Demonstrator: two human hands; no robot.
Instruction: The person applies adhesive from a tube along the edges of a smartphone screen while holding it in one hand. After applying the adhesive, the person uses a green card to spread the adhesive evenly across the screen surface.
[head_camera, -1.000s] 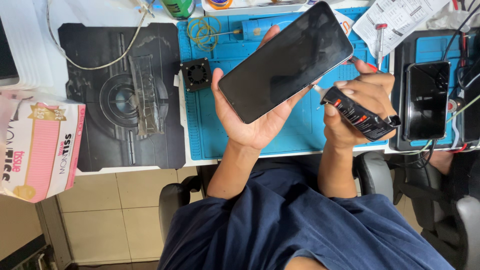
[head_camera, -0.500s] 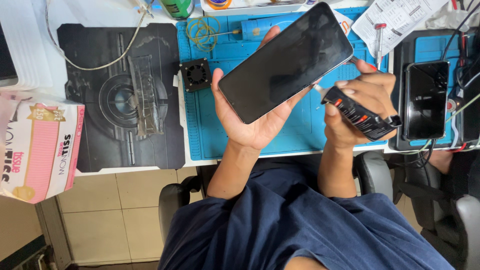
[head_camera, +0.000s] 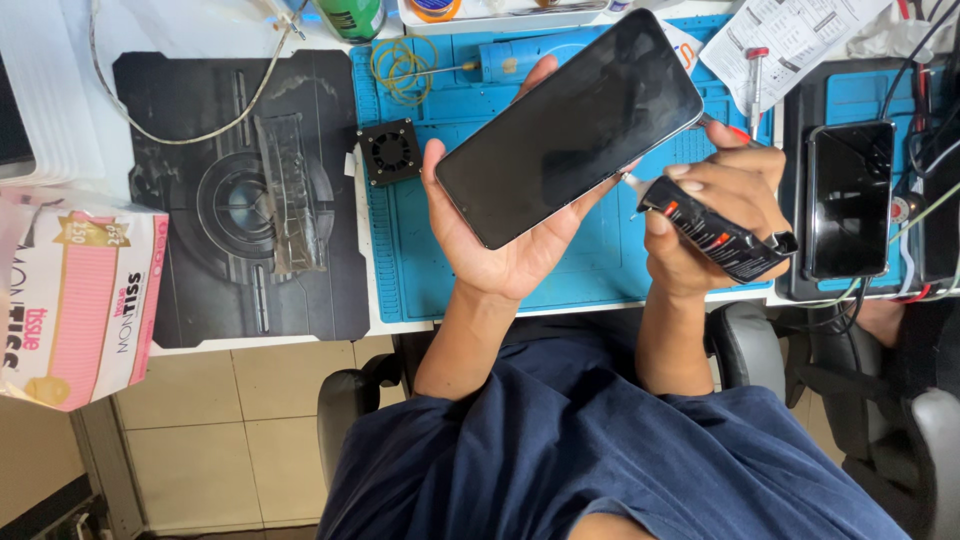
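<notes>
My left hand (head_camera: 500, 250) holds a black smartphone (head_camera: 570, 125) with a dark screen, tilted above the blue work mat (head_camera: 420, 270). My right hand (head_camera: 715, 215) grips a black glue tube (head_camera: 715, 235) with red markings. The tube's thin nozzle touches the phone's right edge.
A small black fan (head_camera: 390, 150) lies on the mat's left part. A black printed mat (head_camera: 240, 200) lies to the left, with a pink and white tissue pack (head_camera: 75, 300) beyond it. A second phone (head_camera: 848, 195) rests on a stand at right. Cables and a screwdriver (head_camera: 757, 85) lie at the back.
</notes>
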